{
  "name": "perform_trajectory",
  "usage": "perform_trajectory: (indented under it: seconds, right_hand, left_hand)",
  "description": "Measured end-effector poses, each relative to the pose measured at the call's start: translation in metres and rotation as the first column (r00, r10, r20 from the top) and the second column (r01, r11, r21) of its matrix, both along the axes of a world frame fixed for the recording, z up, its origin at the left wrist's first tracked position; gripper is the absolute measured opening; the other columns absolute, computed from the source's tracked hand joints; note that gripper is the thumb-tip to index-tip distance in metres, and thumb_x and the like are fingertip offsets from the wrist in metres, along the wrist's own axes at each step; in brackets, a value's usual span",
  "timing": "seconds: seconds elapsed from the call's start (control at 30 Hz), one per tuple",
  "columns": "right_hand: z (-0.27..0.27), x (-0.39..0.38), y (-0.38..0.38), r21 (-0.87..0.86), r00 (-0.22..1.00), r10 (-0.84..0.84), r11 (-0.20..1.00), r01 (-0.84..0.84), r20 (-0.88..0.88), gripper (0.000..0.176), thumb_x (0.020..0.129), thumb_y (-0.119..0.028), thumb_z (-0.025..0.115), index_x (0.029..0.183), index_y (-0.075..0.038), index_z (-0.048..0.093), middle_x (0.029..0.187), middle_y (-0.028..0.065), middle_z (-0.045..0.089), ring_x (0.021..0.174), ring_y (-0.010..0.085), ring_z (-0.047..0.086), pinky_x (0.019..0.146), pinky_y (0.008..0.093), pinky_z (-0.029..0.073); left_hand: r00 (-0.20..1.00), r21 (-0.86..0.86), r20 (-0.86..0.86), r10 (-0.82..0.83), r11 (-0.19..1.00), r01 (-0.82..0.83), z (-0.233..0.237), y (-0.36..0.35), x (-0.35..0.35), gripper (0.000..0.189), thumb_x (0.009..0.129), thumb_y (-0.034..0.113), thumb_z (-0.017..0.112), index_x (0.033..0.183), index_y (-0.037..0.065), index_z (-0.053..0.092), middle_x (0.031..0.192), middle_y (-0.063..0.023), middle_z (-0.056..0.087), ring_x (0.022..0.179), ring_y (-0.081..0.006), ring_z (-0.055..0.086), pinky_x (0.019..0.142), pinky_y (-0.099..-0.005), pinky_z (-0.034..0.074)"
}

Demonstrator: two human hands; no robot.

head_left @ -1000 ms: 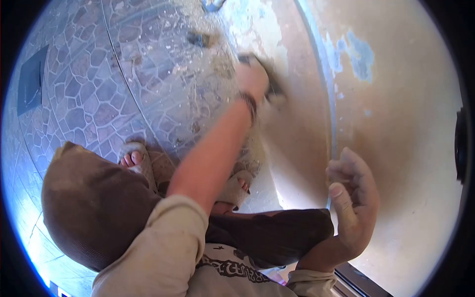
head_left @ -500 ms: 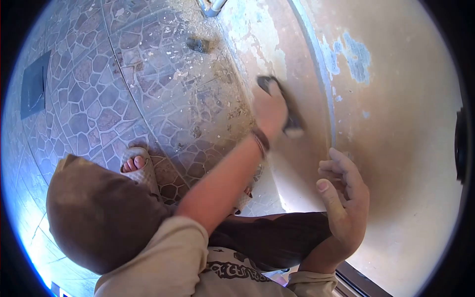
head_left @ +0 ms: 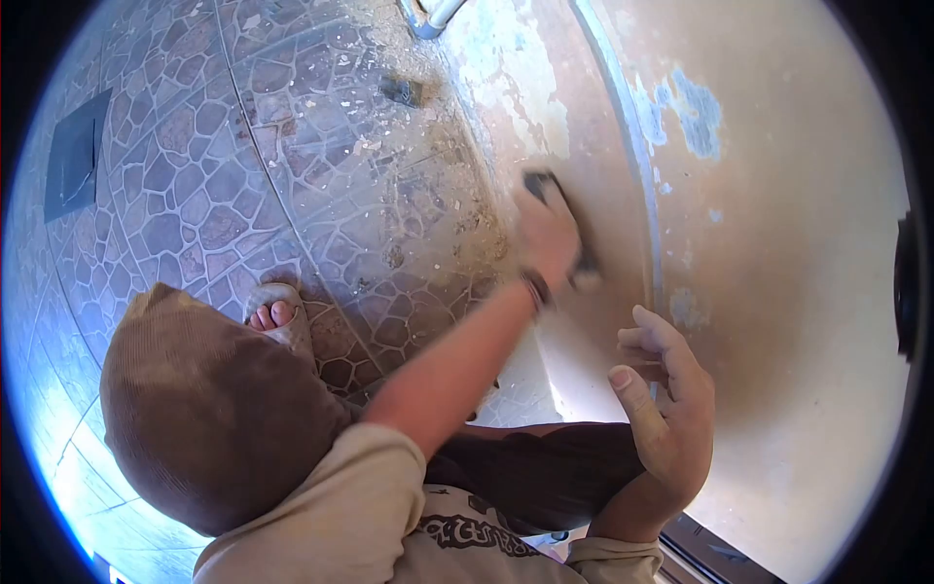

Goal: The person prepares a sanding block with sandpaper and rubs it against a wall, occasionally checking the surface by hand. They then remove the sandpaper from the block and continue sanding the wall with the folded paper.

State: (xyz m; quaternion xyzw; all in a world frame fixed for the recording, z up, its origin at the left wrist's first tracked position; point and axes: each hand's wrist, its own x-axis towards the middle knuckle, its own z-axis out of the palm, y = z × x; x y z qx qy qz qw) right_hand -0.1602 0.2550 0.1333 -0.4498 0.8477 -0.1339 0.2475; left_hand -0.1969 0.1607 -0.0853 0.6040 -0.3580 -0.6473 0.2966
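On the lower wall, my left hand is wrapped round a dark, elongated hand tool. The tool's ends show above and below the fingers, blurred, and its face against the wall is hidden. A dark band circles the left wrist. My right hand holds nothing; its thumb and fingers are apart and slightly curled, close to the wall, and look dusty. Whether it touches the wall is unclear. Blue-grey patches show where the wall's coating is gone.
A stone-patterned floor carries pale flakes and dirt along the wall's foot. A small dark block lies there, near a pipe at the top. A dark square plate is far left. My bent knee and sandalled foot are lower left.
My left hand and the tool have shifted slightly down and to the right in the view. My right hand sits slightly lower and farther left, still open.
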Motion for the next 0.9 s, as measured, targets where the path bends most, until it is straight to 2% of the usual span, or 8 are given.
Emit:
perform_trajectory:
  seconds: [0.17, 0.27, 0.4, 0.57, 0.6, 0.73, 0.83, 0.9]
  right_hand:
    - [-0.001, -0.009, -0.004, -0.067, 0.997, -0.074, 0.995, 0.075, 0.019, 0.05, 0.081, -0.017, 0.072, 0.123, 0.004, 0.055, 0.1, 0.0217, 0.065, 0.091, 0.0269, 0.064, 0.08, 0.0354, 0.051]
    - [0.003, -0.011, 0.006, -0.105, 0.993, -0.121, 0.987, 0.12, -0.007, 0.05, 0.08, -0.018, 0.073, 0.122, 0.004, 0.056, 0.1, 0.0215, 0.065, 0.091, 0.0266, 0.064, 0.08, 0.0351, 0.051]
    - [0.01, -0.007, 0.024, -0.138, 0.986, -0.167, 0.977, 0.165, -0.006, 0.05, 0.08, -0.018, 0.073, 0.122, 0.004, 0.057, 0.099, 0.0212, 0.065, 0.091, 0.0263, 0.064, 0.08, 0.0351, 0.052]
    - [0.019, -0.002, 0.04, -0.136, 0.988, -0.145, 0.981, 0.137, -0.049, 0.05, 0.079, -0.018, 0.074, 0.122, 0.003, 0.057, 0.099, 0.0204, 0.065, 0.09, 0.0273, 0.065, 0.08, 0.0359, 0.052]
    - [0.021, -0.001, 0.042, -0.147, 0.991, -0.126, 0.982, 0.117, -0.054, 0.051, 0.079, -0.019, 0.074, 0.122, 0.003, 0.057, 0.099, 0.0203, 0.065, 0.09, 0.0275, 0.065, 0.08, 0.036, 0.052]
    - [0.025, 0.003, 0.036, -0.199, 0.996, -0.088, 0.977, 0.081, -0.029, 0.052, 0.078, -0.021, 0.074, 0.121, 0.003, 0.057, 0.098, 0.02, 0.066, 0.09, 0.0277, 0.065, 0.079, 0.0364, 0.051]
    - [0.022, 0.0, 0.03, -0.222, 0.994, -0.106, 0.97, 0.101, -0.012, 0.052, 0.077, -0.021, 0.075, 0.12, 0.003, 0.058, 0.097, 0.0197, 0.066, 0.09, 0.0276, 0.065, 0.079, 0.0364, 0.051]
    - [0.019, -0.001, 0.03, -0.23, 0.988, -0.154, 0.962, 0.149, -0.006, 0.051, 0.077, -0.02, 0.075, 0.119, 0.004, 0.059, 0.097, 0.0195, 0.066, 0.09, 0.0275, 0.065, 0.079, 0.0364, 0.051]
  left_hand:
    - [1.0, 0.182, -0.005, 0.001, 0.983, 0.0, 0.028, 0.012, -0.002, 0.043, 0.096, 0.034, 0.045, 0.105, -0.008, 0.048, 0.099, -0.0325, 0.059, 0.096, -0.0459, 0.058, 0.084, -0.0473, 0.044]
    - [1.0, -0.004, -0.028, -0.012, 1.0, 0.012, 0.01, 0.018, -0.003, 0.043, 0.098, 0.033, 0.04, 0.112, -0.007, 0.04, 0.098, -0.034, 0.059, 0.092, -0.0478, 0.059, 0.08, -0.049, 0.047]
    - [0.986, -0.067, -0.02, 0.164, 0.984, -0.165, -0.034, -0.022, -0.018, 0.042, 0.096, 0.033, 0.041, 0.103, -0.008, 0.049, 0.098, -0.0309, 0.061, 0.09, -0.0449, 0.061, 0.079, -0.0476, 0.049]
    - [0.983, 0.113, -0.036, 0.179, 0.978, -0.174, -0.066, -0.078, -0.002, 0.043, 0.094, 0.035, 0.044, 0.101, -0.006, 0.053, 0.095, -0.0262, 0.064, 0.085, -0.0369, 0.065, 0.074, -0.0445, 0.052]
    - [0.971, 0.106, -0.163, 0.175, 0.982, -0.159, -0.045, -0.061, 0.004, 0.043, 0.094, 0.036, 0.045, 0.101, -0.006, 0.053, 0.093, -0.0257, 0.064, 0.085, -0.0384, 0.064, 0.076, -0.0458, 0.051]
    - [0.975, -0.181, -0.041, 0.217, 0.958, -0.221, -0.043, 0.056, -0.032, 0.043, 0.095, 0.033, 0.045, 0.106, -0.007, 0.052, 0.107, -0.0294, 0.058, 0.099, -0.0425, 0.058, 0.088, -0.0455, 0.045]
    - [0.992, 0.131, -0.065, 0.111, 0.986, -0.102, -0.008, 0.039, -0.014, 0.042, 0.096, 0.032, 0.044, 0.108, -0.007, 0.051, 0.113, -0.0305, 0.055, 0.105, -0.0427, 0.056, 0.09, -0.0444, 0.044]
    - [0.985, 0.051, 0.043, 0.167, 0.984, -0.169, -0.039, 0.018, -0.019, 0.036, 0.092, 0.028, 0.05, 0.103, -0.005, 0.055, 0.098, -0.0249, 0.063, 0.092, -0.0391, 0.062, 0.081, -0.0445, 0.048]
